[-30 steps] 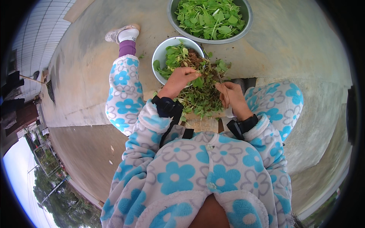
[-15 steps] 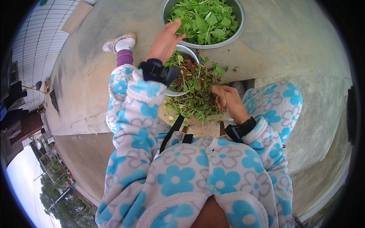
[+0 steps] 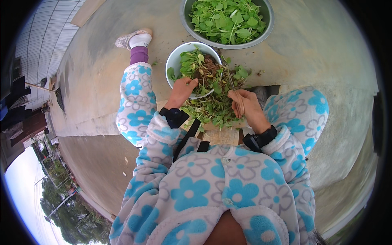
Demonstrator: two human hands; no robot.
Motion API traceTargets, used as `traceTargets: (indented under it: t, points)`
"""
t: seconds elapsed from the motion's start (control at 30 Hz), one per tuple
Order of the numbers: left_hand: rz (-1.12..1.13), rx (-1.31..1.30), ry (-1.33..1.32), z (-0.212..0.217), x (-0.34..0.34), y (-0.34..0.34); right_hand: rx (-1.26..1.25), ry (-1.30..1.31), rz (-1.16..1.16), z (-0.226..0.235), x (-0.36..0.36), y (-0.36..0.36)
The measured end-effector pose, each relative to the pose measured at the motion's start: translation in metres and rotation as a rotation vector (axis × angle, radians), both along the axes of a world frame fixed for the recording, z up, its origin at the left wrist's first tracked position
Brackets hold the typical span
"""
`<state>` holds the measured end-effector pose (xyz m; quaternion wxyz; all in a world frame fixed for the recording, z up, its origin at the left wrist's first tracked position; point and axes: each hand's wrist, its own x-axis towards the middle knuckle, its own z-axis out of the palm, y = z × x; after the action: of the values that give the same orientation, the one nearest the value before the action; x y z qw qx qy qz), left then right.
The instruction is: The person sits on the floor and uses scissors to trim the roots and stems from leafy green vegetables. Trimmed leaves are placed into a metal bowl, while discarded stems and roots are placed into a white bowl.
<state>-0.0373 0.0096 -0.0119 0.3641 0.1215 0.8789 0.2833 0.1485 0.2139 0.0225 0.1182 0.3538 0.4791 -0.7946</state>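
My right hand (image 3: 246,107) is closed around the looped handles of a pair of scissors (image 3: 240,105); the thin blades point away from me into leafy greens. My left hand (image 3: 182,92) is at the near left rim of a white bowl (image 3: 173,61), fingers curled together against the greens; their tips are partly hidden, and I cannot make out what they hold. Inside the bowl are green leaves (image 3: 188,61) and brown, soil-like clumps (image 3: 209,67). A heap of uncut-looking greens with stems (image 3: 214,108) lies between the bowl and me.
Beyond the bowl stands a large grey metal basin (image 3: 267,34) full of loose green leaves (image 3: 228,20). My left foot in a shoe (image 3: 131,37) rests on the concrete floor (image 3: 102,73). My right knee (image 3: 298,108) is beside my right hand.
My left hand has come back from beside the large basin to the near rim of the white bowl, its fingers now curled. My right hand keeps the scissors in nearly the same place.
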Motion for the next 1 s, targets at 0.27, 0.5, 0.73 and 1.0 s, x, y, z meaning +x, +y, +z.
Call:
traceTargets:
  t: [0.27,0.5,0.73,1.0]
  points:
    - [-0.167,-0.018,-0.046,-0.031,-0.007,-0.007,0.004,0.014,0.022,0.001,0.0,-0.004]
    - [-0.119,0.074,0.079,-0.017,0.0,-0.01,0.009,0.029,0.216,0.008,-0.006,-0.006]
    - [-0.19,0.145,0.043,0.028,0.019,-0.008,-0.067,0.062,0.373,0.004,-0.01,-0.013]
    - [-0.138,0.283,-0.19,0.041,0.024,-0.005,-0.098,0.042,0.361,-0.006,-0.017,-0.019]
